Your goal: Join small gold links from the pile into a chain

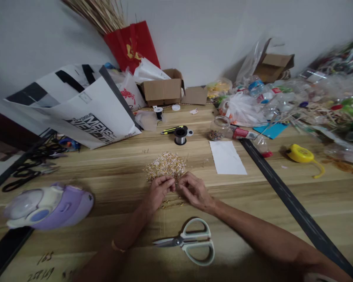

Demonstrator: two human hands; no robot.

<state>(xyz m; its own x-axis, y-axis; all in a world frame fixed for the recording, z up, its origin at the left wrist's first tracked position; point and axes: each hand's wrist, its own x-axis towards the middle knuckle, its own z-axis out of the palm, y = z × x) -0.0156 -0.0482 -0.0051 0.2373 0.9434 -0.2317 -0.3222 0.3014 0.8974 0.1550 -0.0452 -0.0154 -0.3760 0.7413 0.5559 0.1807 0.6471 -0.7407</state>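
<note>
My left hand [161, 190] and my right hand [195, 192] are close together at the near edge of a pile of small gold and clear beads [166, 164]. The fingers of both are pinched. Whatever lies between the fingertips is too small to make out. Just below the hands, a short gold chain [173, 205] rests on the wooden table [120, 168]. Nearer to me lie scissors [188, 241] with pale green handles, their blades pointing left.
Beyond the beads stand a spool of silver wire [180, 136] and a yellow cutter [169, 130]. A bead jar [219, 128], white paper [228, 158] and a yellow tape measure [300, 153] are to the right. A purple-and-white device [51, 206] and a large paper bag [85, 111] stand left.
</note>
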